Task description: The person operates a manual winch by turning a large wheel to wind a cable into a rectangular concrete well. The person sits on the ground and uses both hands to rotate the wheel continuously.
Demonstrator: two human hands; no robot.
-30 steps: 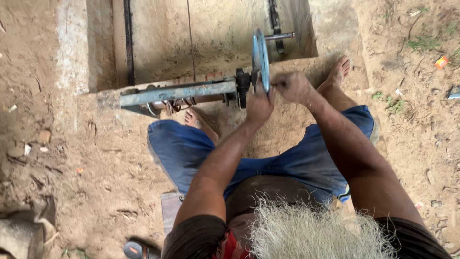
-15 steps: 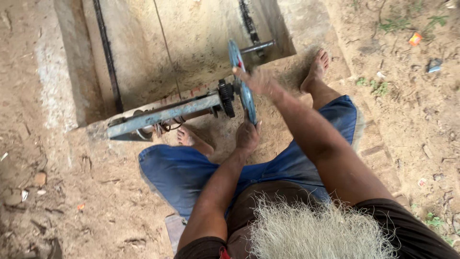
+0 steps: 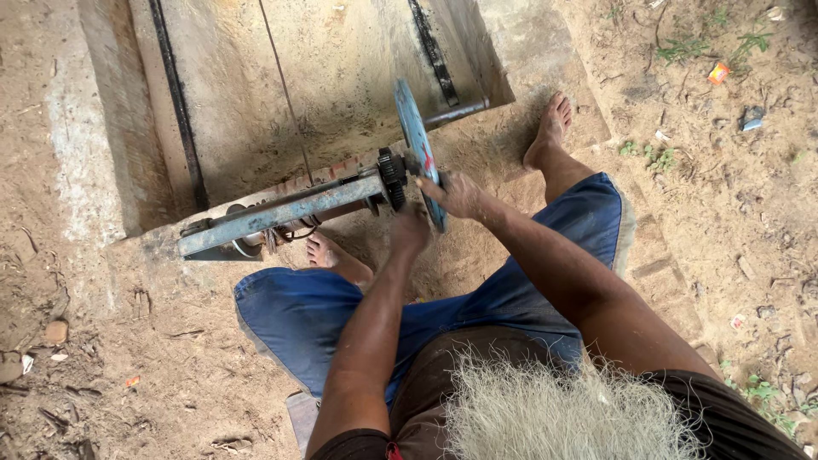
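Along the left edge of the view, bare dirt ground point(image 3: 94, 358) lies open, strewn with small stones and twigs, and runs up to the pale concrete rim point(image 3: 81, 145) of a sunken pit point(image 3: 341, 68). A black strip runs down each side wall of the pit, and a thin line crosses its floor.

Across the pit's near edge lies a blue-grey metal bar point(image 3: 281, 213), its left end resting on the rim corner and its right end meeting a small black gear point(image 3: 392, 177). Just right of the gear stands the blue wheel point(image 3: 419, 149), seen edge-on, with a grey shaft running on from it to the pit's right wall.

The left hand point(image 3: 411, 230) is below the gear at the wheel's lower rim, its fingers curled in; whether they close on the rim cannot be told. The right hand point(image 3: 456, 194) lies against the wheel's near face, its fingers stretched toward the hub and loosely bent, pressing rather than wrapped round anything.

The person sits at the pit's near edge in blue shorts point(image 3: 341, 315), one bare foot tucked under the bar, the other planted by the pit's right corner. To the right, sloping dirt stays open, with sparse weeds and scraps of litter near the right edge.
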